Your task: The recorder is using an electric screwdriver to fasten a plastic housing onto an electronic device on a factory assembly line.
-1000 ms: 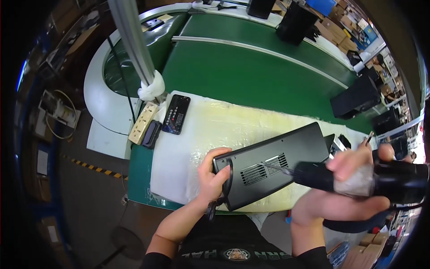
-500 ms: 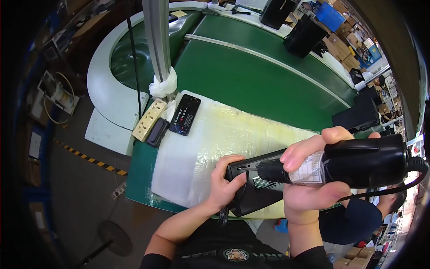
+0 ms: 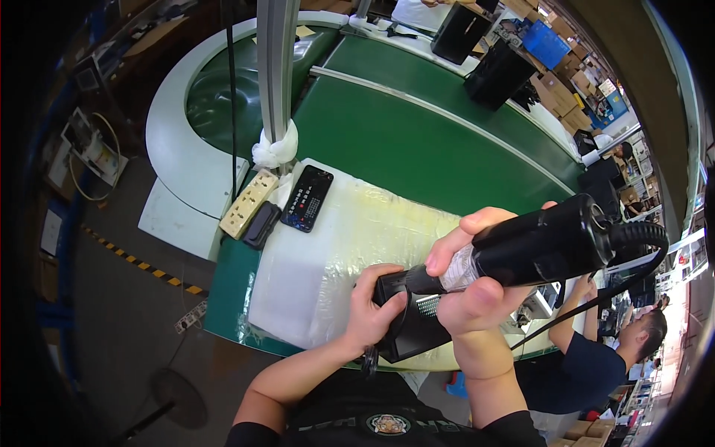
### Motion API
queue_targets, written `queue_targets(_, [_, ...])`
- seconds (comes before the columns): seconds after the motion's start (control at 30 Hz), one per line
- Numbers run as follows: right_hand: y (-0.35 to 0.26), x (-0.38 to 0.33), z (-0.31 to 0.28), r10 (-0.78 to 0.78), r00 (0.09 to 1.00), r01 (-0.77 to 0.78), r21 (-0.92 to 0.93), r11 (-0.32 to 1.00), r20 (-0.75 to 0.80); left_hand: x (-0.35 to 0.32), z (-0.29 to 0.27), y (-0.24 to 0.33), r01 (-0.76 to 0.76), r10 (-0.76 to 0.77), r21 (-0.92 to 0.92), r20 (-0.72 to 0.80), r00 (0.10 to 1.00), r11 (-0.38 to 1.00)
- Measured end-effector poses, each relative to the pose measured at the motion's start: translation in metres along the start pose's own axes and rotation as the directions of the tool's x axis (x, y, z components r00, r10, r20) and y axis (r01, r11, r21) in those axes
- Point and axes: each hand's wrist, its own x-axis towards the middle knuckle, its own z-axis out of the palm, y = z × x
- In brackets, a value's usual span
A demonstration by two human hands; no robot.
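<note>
My right hand (image 3: 477, 298) is wrapped round a black electric screwdriver (image 3: 544, 242) with tape on its front end and a ribbed cable guard at its back. The screwdriver slants, its nose down at the left. Its tip meets or hovers over the end of a black housing (image 3: 417, 331) with a perforated grille; the hand and tool hide the exact spot. At that end, my left hand (image 3: 372, 309) grips the housing, thumb on top and fingers over the far side. A short black cable bundle (image 3: 370, 360) hangs below this hand.
A wrapped white foam pad (image 3: 298, 298) lies under the work. At its left are a phone (image 3: 307, 200), a beige power strip (image 3: 249, 203) and a dark case (image 3: 261, 226). A metal post (image 3: 275, 74) rises by the green conveyor (image 3: 387, 134). A co-worker (image 3: 588, 369) sits at the right.
The screwdriver has shifted left and tilted more steeply, its back end now higher, and its bit no longer shows. My left hand keeps its grip. More of the co-worker has come into view.
</note>
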Motion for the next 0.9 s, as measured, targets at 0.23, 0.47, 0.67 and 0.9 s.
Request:
queue_targets(0.23, [0.008,0.003,-0.008,-0.002,1.0,0.001,0.023,1.0,0.026,-0.002,-0.008,0.004,-0.009,0.005,0.067,0.058,0.998,0.998])
queue_targets(0.47, [-0.066,0.014,-0.061,-0.107,0.854,0.152,0.048,0.987,-0.51,0.035,-0.08,-0.006,-0.143,-0.141,0.387,0.619,0.773,0.911])
queue_targets(0.67, [-0.075,-0.067,-0.18,-0.027,0.85,0.153,0.198,0.968,-0.526,0.041,-0.059,0.014,-0.135,-0.329,0.571,0.632,0.701,0.809])
queue_targets(0.9, [-0.036,-0.183,-0.229,0.519,0.626,-0.526,0.176,0.832,-0.582,0.015,-0.012,-0.026,0.331,-0.471,0.405,0.319,0.822,0.852])
